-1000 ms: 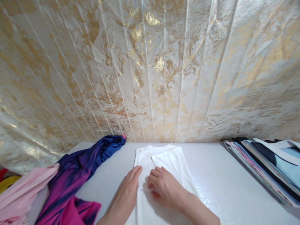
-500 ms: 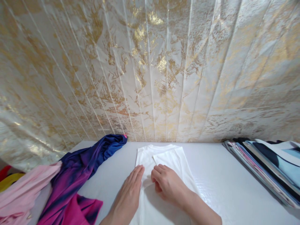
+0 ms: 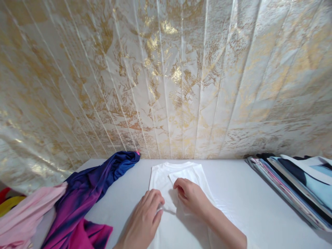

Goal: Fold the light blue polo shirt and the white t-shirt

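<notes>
A white T-shirt lies partly folded on the white table, collar toward the wall. My left hand rests on its left side with the fingers curled, pinching a bit of the white cloth near the sleeve. My right hand sits on the middle of the shirt, fingers bent and gripping the edge of a folded white sleeve flap.
A blue, purple and pink garment is heaped at the left, with a pale pink one beside it. A stack of folded clothes lies at the right edge. A gold-patterned curtain hangs behind the table.
My left hand went from lying flat to pinching the cloth. My right hand moved a little toward the collar and took hold of the sleeve flap, which has lifted slightly.
</notes>
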Demonstrator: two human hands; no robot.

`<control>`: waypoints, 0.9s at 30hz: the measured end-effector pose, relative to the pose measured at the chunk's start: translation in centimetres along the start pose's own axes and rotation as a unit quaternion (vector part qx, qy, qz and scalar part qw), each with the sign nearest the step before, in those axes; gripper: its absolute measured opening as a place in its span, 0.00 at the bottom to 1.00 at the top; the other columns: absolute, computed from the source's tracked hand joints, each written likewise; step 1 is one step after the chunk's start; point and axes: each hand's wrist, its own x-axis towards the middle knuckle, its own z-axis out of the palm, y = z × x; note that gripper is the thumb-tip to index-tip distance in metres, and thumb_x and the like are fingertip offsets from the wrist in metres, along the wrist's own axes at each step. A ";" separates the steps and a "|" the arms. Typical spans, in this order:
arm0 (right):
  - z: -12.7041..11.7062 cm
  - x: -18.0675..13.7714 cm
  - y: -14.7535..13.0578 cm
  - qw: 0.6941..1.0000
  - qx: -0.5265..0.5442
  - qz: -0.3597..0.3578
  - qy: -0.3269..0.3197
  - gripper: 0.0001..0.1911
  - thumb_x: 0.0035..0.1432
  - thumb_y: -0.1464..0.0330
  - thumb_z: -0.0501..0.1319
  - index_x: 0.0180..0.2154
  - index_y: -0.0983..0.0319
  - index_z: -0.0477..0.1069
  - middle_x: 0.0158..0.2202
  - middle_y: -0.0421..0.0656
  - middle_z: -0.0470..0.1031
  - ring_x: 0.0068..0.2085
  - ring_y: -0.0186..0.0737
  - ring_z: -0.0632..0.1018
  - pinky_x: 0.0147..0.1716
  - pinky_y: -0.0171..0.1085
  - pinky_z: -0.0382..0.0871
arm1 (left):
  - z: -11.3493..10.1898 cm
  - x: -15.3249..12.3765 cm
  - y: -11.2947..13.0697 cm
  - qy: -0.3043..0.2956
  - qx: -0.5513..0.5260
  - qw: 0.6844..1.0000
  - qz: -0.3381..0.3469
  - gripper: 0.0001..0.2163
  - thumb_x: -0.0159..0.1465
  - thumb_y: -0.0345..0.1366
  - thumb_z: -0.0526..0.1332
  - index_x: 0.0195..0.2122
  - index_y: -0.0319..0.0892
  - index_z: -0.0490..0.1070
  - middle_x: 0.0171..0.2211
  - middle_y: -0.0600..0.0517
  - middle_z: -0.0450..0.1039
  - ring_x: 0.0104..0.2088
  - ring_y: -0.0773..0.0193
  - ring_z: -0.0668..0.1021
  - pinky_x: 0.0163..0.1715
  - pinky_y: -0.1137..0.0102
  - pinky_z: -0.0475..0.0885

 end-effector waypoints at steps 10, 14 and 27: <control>-0.8 1.9 1.0 0.994 -0.106 -0.014 0.023 0.23 0.51 0.84 0.54 0.48 0.65 0.71 0.48 0.48 0.74 0.48 0.43 0.71 0.48 0.37 0.63 | -1.0 1.8 1.9 -0.063 -0.001 0.998 0.019 0.13 0.64 0.22 0.50 0.37 0.45 0.71 0.39 0.52 0.71 0.42 0.61 0.75 0.42 0.70 0.68; -0.7 4.4 1.4 0.989 -0.145 0.001 0.024 0.24 0.56 0.83 0.50 0.52 0.64 0.68 0.50 0.49 0.75 0.51 0.44 0.71 0.48 0.39 0.60 | -2.0 5.5 1.3 -0.058 0.017 0.997 -0.038 0.15 0.65 0.22 0.51 0.45 0.45 0.71 0.44 0.51 0.73 0.42 0.63 0.78 0.42 0.71 0.70; -1.6 5.5 1.3 0.969 -0.214 0.124 0.009 0.16 0.67 0.66 0.48 0.39 0.62 0.74 0.37 0.52 0.81 0.38 0.46 0.80 0.34 0.38 0.60 | 1.3 11.6 -2.1 0.003 0.097 0.989 -0.109 0.08 0.68 0.29 0.53 0.43 0.45 0.71 0.45 0.51 0.71 0.42 0.62 0.78 0.39 0.71 0.68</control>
